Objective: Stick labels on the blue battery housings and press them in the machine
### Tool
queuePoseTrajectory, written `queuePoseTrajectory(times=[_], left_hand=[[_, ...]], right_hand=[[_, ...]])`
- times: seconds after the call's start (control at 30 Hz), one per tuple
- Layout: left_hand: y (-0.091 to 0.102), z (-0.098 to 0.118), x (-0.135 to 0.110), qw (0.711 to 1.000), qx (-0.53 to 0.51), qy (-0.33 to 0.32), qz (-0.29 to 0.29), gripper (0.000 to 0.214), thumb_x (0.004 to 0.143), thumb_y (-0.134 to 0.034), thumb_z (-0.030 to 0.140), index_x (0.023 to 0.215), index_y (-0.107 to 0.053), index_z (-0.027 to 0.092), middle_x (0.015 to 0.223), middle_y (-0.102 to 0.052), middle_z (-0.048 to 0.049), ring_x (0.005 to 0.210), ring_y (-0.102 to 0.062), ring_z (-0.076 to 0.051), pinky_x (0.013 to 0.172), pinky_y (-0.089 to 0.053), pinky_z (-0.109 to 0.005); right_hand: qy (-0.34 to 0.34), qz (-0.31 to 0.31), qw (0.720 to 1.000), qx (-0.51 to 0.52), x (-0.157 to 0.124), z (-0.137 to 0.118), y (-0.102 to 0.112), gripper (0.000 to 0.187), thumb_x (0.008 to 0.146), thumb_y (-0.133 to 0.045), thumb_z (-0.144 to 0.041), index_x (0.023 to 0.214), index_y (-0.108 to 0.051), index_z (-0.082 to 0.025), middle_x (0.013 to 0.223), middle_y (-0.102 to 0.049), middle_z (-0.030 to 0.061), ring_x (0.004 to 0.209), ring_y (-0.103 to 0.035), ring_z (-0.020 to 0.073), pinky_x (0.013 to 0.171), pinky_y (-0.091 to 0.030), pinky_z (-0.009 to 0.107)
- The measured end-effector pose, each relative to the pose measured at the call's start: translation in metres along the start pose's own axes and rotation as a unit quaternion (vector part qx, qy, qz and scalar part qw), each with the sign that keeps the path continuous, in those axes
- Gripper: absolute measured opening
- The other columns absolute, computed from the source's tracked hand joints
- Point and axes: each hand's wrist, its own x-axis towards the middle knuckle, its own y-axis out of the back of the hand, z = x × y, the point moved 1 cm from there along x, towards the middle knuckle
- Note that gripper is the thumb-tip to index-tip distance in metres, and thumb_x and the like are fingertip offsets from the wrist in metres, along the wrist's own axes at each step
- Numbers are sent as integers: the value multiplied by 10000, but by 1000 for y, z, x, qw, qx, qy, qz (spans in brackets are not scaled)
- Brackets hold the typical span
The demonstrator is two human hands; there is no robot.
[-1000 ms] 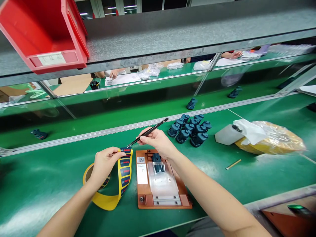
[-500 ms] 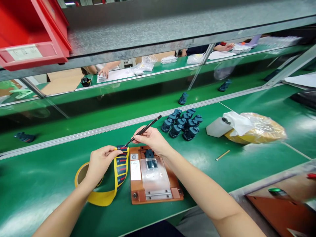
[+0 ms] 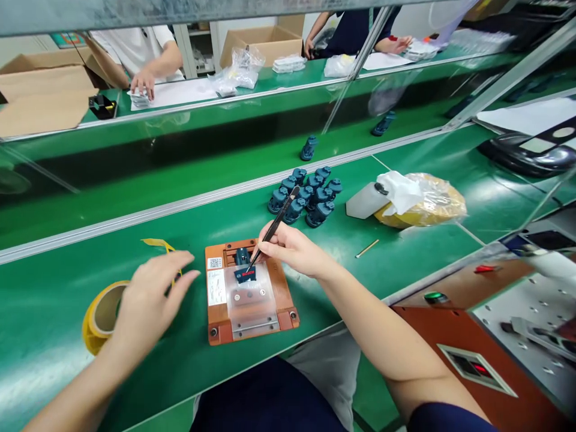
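In my right hand (image 3: 294,249) is a pair of black tweezers (image 3: 281,217), held pen-like between thumb and fingers. At its tips a dark blue BOSCH label (image 3: 245,275) lies over the clear plate of an orange-brown fixture (image 3: 284,294); whether it touches the plate I cannot tell. A dark blue plastic part (image 3: 242,256) sits in the fixture just behind the label. My left hand (image 3: 150,294) hangs open left of the fixture, thumb and fingers apart. Behind its fingers shows the loose end of a yellow label strip (image 3: 155,242); the label roll (image 3: 92,327) stands beside the wrist.
Several dark blue plastic housings (image 3: 294,210) stand grouped behind the fixture. To the right are a white bottle (image 3: 366,201), a plastic-wrapped yellow roll (image 3: 434,207) and a cotton swab (image 3: 366,248). Co-workers' hands (image 3: 143,83) are busy across the divider.
My right hand has brought the tweezers and a label from the strip down over the fixture. My left hand has let go of the strip and opened. The view has tilted down and shifted right.
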Motion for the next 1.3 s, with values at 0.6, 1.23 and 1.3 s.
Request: queuePoseTrajectory(times=[0.6,1.23,1.3], left_hand=[[-59,81,-57,991,-81,-92,-47,476,882,-745,291,1336,-628,208,1312,-692,-121,1241,-549,-331,1087,-363,-534],[-61,81,-59,991,-84,-95,-52,487,888,-729,223,1360,-611,198,1332,-677,-132,1246,-530,-345,1078,-347,-553],[-61,80,-59,990,-85,-95,-52,482,888,-730,221,1355,-614,195,1331,-678,-134,1244,-528,-347,1075,-346,-557]], right_hand=[[14,67,998,6,-10,22,-5,308,911,-697,-494,931,-538,-231,874,-743,40,856,-736,215,841,-594,401],[0,69,997,20,-8,25,-4,302,888,-728,-468,936,-550,-229,864,-748,35,842,-738,211,824,-598,393],[1,68,997,21,-8,26,-4,299,893,-726,-463,940,-549,-226,871,-748,40,847,-740,213,829,-593,394]])
